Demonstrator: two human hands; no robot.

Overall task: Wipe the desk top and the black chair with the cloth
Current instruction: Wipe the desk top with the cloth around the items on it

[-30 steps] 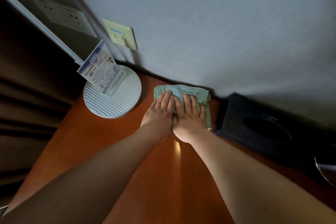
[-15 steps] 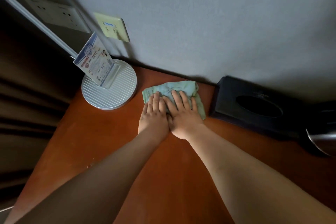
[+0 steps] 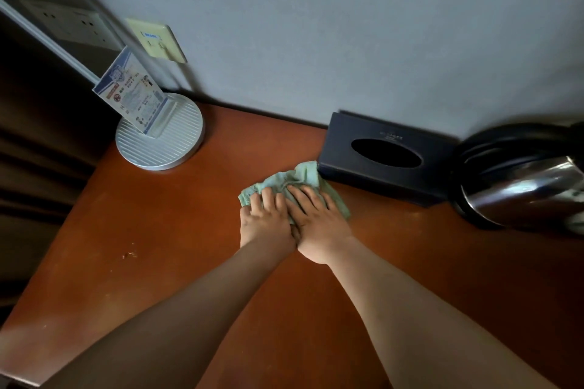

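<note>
A crumpled light-green cloth lies on the reddish-brown desk top, just left of a black tissue box. My left hand and my right hand lie side by side on the cloth, fingers straight, pressing it flat against the wood. The near part of the cloth is hidden under my hands. The black chair is out of view.
A black tissue box stands against the grey wall. A shiny steel kettle on a black base is at the right edge. A round ribbed lamp base holds a leaflet stand at back left. Crumbs lie near the desk's left edge.
Both hands have slid the cloth to the right and toward me, away from the lamp base, until it lies by the tissue box. The kettle has come into view.
</note>
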